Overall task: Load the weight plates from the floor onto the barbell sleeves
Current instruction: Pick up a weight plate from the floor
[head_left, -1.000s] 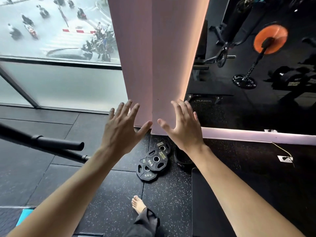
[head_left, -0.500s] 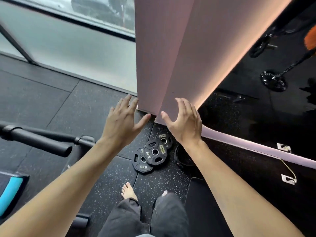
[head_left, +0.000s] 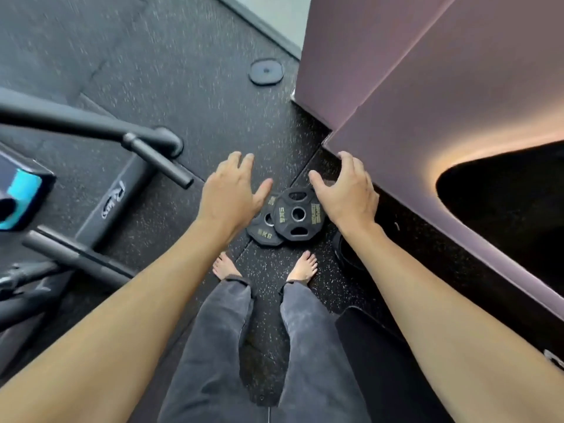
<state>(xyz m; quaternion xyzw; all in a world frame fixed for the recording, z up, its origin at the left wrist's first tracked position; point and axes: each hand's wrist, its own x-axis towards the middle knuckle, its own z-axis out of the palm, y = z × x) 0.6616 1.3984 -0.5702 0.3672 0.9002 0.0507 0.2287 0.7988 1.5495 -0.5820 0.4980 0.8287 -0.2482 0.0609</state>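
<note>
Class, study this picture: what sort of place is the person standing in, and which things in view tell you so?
Most likely a gym or fitness studio. The clues: black 5 kg weight plates overlapping on the floor, speckled rubber flooring, and a dark barbell sleeve on a rack at the left.

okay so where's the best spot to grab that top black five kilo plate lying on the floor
Likely by the oval grip slots through the top black rubber 5 kg plate, coming from above. It lies flat, overlapping a second black 5 kg plate, so little of its rim is raised. The open right hand hovers nearest the far slot; the open left hand could steady the near edge.
</note>
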